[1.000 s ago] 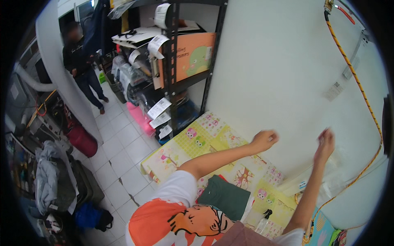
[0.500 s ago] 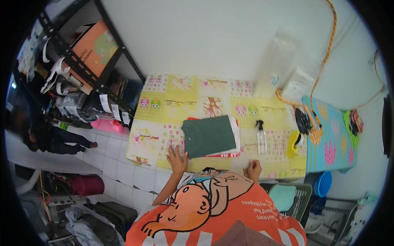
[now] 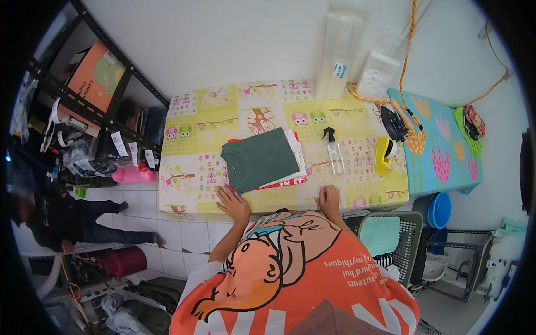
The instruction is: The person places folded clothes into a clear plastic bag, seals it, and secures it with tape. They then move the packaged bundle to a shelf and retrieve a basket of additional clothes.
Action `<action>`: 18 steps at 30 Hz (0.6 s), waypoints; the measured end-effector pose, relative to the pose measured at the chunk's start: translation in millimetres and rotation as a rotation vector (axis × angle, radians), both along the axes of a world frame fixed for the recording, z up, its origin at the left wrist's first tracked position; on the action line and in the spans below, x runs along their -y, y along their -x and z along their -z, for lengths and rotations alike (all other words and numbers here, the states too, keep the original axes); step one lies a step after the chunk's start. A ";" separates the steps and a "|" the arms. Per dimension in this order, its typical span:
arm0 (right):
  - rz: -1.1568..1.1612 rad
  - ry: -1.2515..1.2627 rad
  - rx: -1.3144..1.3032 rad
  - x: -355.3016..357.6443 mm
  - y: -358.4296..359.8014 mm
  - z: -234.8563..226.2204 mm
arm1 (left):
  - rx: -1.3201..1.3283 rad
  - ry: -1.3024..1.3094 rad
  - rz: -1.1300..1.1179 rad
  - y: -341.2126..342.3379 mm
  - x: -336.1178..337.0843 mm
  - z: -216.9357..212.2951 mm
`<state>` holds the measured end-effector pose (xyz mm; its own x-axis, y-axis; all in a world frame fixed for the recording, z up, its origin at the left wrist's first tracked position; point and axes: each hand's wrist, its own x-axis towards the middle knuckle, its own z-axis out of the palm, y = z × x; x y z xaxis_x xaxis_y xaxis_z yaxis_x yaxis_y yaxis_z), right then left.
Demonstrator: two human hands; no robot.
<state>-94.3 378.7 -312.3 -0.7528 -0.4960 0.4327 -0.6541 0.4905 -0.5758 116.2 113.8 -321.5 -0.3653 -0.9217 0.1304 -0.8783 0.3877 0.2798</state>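
A folded dark green T-shirt (image 3: 262, 159) lies on top of a small stack, with white and red folded cloth (image 3: 291, 181) showing beneath its right and lower edges. My left hand (image 3: 233, 204) rests open on the table's front edge, fingers spread, fingertips by the shirt's near left corner. Farther right, my right hand (image 3: 329, 200) touches the same edge with its fingers loosely bent and a gap between them; nothing shows in it. A clear spray bottle (image 3: 335, 156) with a black trigger stands beyond the right hand.
The patterned table (image 3: 192, 151) holds a yellow tape dispenser (image 3: 383, 156) and a black iron (image 3: 393, 123). Clear plastic bags (image 3: 339, 53) lean against the wall. A green basket (image 3: 412, 245) and blue bucket (image 3: 439, 210) stand at right. Left are a metal shelf (image 3: 114, 106) and another person (image 3: 84, 215).
My view has shifted, so the table and stack sit higher and farther left. Both hands stay near the table edge; my right hand's fingers have loosened. The other person's legs have moved.
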 end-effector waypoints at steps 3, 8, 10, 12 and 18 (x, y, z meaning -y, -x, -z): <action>-0.002 -0.001 0.006 -1.5 0.3 2.5 | -0.029 0.022 0.017 -3.2 1.7 0.4; -0.004 -0.028 0.081 -1.1 1.2 5.8 | -0.017 0.075 0.008 -0.5 0.8 0.4; -0.019 -0.033 0.077 -2.8 0.8 5.4 | -0.016 0.067 -0.005 -1.0 1.0 0.9; -0.035 -0.051 0.096 -8.5 -2.3 4.8 | -0.087 0.034 0.043 -7.1 1.2 2.4; -0.139 -0.181 -0.026 -62.4 -32.1 24.5 | 0.040 0.021 0.275 -71.9 -17.5 22.7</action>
